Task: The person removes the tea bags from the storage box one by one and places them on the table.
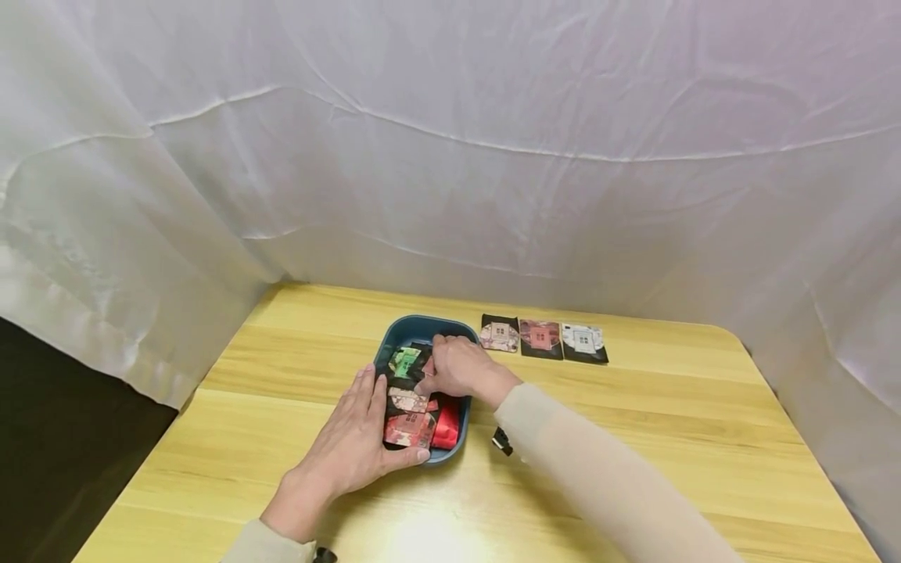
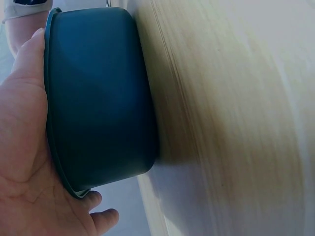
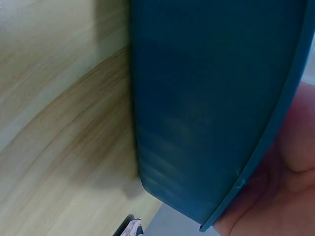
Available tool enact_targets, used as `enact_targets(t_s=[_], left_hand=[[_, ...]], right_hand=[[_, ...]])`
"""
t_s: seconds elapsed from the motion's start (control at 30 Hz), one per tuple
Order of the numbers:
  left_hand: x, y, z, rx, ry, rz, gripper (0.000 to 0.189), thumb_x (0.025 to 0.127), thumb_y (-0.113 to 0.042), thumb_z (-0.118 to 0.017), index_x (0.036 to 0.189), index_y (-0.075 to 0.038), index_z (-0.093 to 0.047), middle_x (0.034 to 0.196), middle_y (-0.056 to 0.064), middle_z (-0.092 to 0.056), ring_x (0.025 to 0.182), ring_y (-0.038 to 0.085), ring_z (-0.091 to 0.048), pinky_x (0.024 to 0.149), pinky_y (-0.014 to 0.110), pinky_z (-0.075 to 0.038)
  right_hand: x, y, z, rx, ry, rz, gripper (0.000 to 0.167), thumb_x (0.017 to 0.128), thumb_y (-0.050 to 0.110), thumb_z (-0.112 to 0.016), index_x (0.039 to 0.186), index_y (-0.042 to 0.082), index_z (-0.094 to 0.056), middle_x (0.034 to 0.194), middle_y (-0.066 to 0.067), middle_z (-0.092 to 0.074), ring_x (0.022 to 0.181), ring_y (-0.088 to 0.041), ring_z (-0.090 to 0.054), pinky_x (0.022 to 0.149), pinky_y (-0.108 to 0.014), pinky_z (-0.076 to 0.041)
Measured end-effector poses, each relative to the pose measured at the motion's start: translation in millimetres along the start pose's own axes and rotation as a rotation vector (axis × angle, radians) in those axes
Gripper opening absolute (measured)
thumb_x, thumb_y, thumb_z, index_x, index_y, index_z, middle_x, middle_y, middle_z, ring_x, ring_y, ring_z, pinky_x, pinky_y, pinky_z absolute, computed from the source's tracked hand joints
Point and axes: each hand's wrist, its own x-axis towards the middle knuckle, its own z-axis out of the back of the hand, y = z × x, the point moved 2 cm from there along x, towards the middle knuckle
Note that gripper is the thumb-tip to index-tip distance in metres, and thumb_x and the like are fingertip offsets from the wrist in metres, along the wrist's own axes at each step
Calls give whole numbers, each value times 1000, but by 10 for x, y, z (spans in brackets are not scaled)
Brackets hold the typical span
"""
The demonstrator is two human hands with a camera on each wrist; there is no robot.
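Observation:
A blue plastic bin (image 1: 421, 322) holds several small flat packets in black with coloured prints, among them a green one (image 1: 404, 362) and a red one (image 1: 411, 429). My left hand (image 1: 352, 438) lies along the bin's near left corner, its fingers straight on the rim and its thumb over the near edge. Over the bin's right rim, my right hand (image 1: 461, 367) reaches inside, thumb and fingers curled about a pinkish packet (image 1: 428, 366) that they partly hide. Both wrist views show mostly the bin's outer wall (image 2: 98, 98), with the palms against its rim.
On the table (image 1: 281, 438), right of the bin's far end, three similar packets lie in a row: a beige one (image 1: 500, 333), a red one (image 1: 540, 338) and a white one (image 1: 584, 342). Pale curtains (image 1: 450, 195) hang behind and beside the table.

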Motion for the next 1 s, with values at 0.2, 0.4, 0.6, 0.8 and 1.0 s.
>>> enact_targets(t_s=[0.2, 0.4, 0.6, 0.8, 1.0], left_hand=[[11, 4, -13, 3, 0, -2, 131, 81, -84, -68, 163, 10, -24, 174, 29, -7, 163, 42, -12, 131, 56, -22], [21, 11, -30, 6, 4, -9, 133, 81, -87, -65, 163, 10, -24, 174, 29, -7, 163, 42, -12, 131, 56, -22], [33, 15, -28, 12, 2, -10, 134, 80, -90, -61, 163, 10, -25, 173, 30, -9, 163, 42, -13, 131, 55, -22], [45, 12, -29, 6, -2, -10, 131, 82, -84, -67, 163, 10, -25, 173, 30, -9, 162, 43, -14, 131, 55, -22], [46, 14, -42, 1, -2, -8, 130, 82, -82, -68, 163, 9, -24, 174, 30, -8, 163, 42, -12, 131, 55, -22]], right_hand=[[18, -3, -14, -6, 14, -8, 42, 89, 60, -78, 100, 21, -67, 138, -13, -65, 124, -30, -65, 110, -42, -51], [18, -8, -39, -6, 39, -20, 29, 91, 59, -76, 81, 32, -72, 167, -18, -41, 140, -33, -57, 119, -44, -45], [33, -5, -50, -21, 15, -28, 48, 88, 58, -80, 108, 15, -75, 147, -13, -64, 126, -30, -67, 114, -43, -49], [36, -4, -39, -9, 2, -25, 87, 83, 56, -85, 141, 0, -55, 94, 5, -71, 104, -23, -70, 106, -42, -54], [27, -15, -41, 5, -15, -2, 60, 79, 54, -88, 113, 12, -61, 113, -7, -68, 110, -26, -66, 106, -44, -54]])
